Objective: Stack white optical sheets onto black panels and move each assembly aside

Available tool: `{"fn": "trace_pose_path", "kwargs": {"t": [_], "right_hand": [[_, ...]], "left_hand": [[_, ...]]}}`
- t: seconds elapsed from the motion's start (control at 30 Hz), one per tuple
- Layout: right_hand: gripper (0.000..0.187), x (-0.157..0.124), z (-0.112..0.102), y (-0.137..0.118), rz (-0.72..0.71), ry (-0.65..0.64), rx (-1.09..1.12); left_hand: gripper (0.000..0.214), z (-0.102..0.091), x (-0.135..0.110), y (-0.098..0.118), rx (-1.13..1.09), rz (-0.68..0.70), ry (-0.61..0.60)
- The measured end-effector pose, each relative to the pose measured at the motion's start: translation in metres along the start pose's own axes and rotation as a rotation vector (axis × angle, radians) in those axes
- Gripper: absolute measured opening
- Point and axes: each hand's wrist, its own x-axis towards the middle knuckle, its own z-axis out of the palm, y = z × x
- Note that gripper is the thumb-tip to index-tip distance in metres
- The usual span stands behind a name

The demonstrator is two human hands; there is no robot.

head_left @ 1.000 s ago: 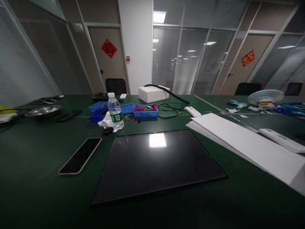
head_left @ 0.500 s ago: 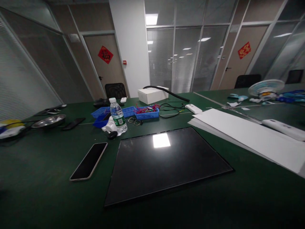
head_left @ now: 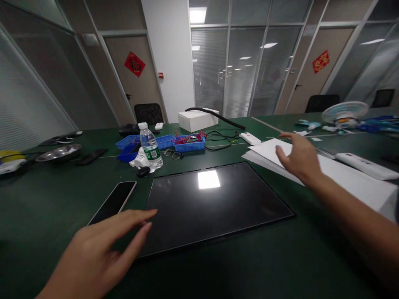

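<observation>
Black panel (head_left: pixel 215 203) first. Lies flat in the middle of the green bench (head_left: pixel 46 199), shiny, with a bright square of light on top. Long side running from 9 o'clock to 3 o'clock, turned just a little.

Left hand (head_left: pixel 102 253) nearer to it. Sits at the panel's 7 o'clock corner, palm down, holding nothing. Fingers (head_left: pixel 140 214) spread apart and stretched toward 1 o'clock, tips right over the near left corner. Hard to tell if touching or just above.

Right hand (head_left: pixel 299 160) farther off, past the panel's right edge at about 2 o'clock. Also holding nothing, fingers (head_left: pixel 289 136) apart and loose. Hangs over the white sheets (head_left: pixel 268 151), which lie just beside the panel and reach away toward 4 o'clock. From this hand, panel down at about 8 o'clock.

Around the panel: a dark phone (head_left: pixel 114 202) just beside the left edge, near the left fingertips. At 11 o'clock, a water bottle (head_left: pixel 150 145), a pair of glasses (head_left: pixel 173 154) and blue trays (head_left: pixel 190 146) with small red bits inside. Behind those, at 12 o'clock, a white box (head_left: pixel 196 120). Far off at 9 o'clock, a metal bowl (head_left: pixel 57 153). Far off at 2 o'clock, a small fan (head_left: pixel 344 114).
</observation>
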Motion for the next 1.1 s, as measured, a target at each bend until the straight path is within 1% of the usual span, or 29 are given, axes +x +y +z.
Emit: {"fn": "trace_pose_path", "kwargs": {"t": [0.07, 0.1, 0.13, 0.17, 0.23, 0.27, 0.33, 0.43, 0.53, 0.63, 0.73, 0.8, 0.83, 0.87, 0.93, 0.97, 1.03, 1.1], "right_hand": [[0.060, -0.008, 0.025, 0.006, 0.080, -0.101, -0.019], [0.063, -0.012, 0.038, 0.011, 0.124, -0.152, -0.034], [0.069, -0.016, 0.051, 0.016, 0.172, -0.204, -0.045], [0.074, -0.020, 0.062, 0.021, 0.219, -0.253, -0.053], [0.077, -0.022, 0.077, 0.032, 0.276, -0.345, -0.049], [0.075, -0.022, 0.081, 0.038, 0.284, -0.380, -0.044], [0.067, -0.021, 0.085, 0.048, 0.264, -0.426, -0.039], [0.055, -0.020, 0.087, 0.059, 0.192, -0.434, -0.047], [0.038, -0.018, 0.089, 0.061, 0.110, -0.402, -0.073], [0.031, -0.014, 0.088, 0.053, 0.078, -0.349, -0.126], [0.029, -0.010, 0.077, 0.032, 0.102, -0.261, -0.208], [0.022, -0.011, 0.063, 0.007, 0.083, -0.183, -0.267], [0.019, -0.013, 0.054, -0.009, 0.048, -0.159, -0.287], [0.015, -0.017, 0.046, -0.028, -0.003, -0.144, -0.299], [0.007, -0.030, 0.031, -0.070, -0.130, -0.156, -0.295], [0.007, -0.038, 0.025, -0.092, -0.187, -0.145, -0.289], [0.017, -0.055, 0.016, -0.133, -0.374, -0.095, -0.196], [0.023, -0.070, 0.012, -0.162, -0.559, -0.008, -0.072]], "left_hand": [[0.035, 0.015, 0.039, -0.001, 0.045, 0.030, -0.085], [0.039, 0.023, 0.057, -0.003, 0.079, 0.024, -0.138], [0.043, 0.031, 0.074, -0.007, 0.121, -0.008, -0.159], [0.046, 0.040, 0.087, -0.013, 0.167, -0.034, -0.173], [0.050, 0.057, 0.107, -0.027, 0.240, -0.065, -0.206], [0.052, 0.066, 0.113, -0.035, 0.261, -0.069, -0.216], [0.055, 0.081, 0.121, -0.049, 0.257, -0.083, -0.189], [0.056, 0.098, 0.127, -0.066, 0.214, -0.089, -0.181], [0.055, 0.107, 0.132, -0.079, 0.174, -0.108, -0.177], [0.054, 0.110, 0.135, -0.092, 0.134, -0.122, -0.170], [0.055, 0.110, 0.136, -0.103, 0.090, -0.126, -0.172], [0.056, 0.108, 0.136, -0.109, 0.058, -0.133, -0.170], [0.057, 0.107, 0.135, -0.112, 0.041, -0.135, -0.168], [0.058, 0.106, 0.134, -0.114, 0.025, -0.134, -0.168], [0.059, 0.105, 0.132, -0.117, -0.007, -0.121, -0.168], [0.060, 0.104, 0.131, -0.118, -0.022, -0.114, -0.167], [0.060, 0.103, 0.130, -0.117, -0.045, -0.105, -0.156], [0.059, 0.103, 0.129, -0.115, -0.055, -0.101, -0.146]]}}
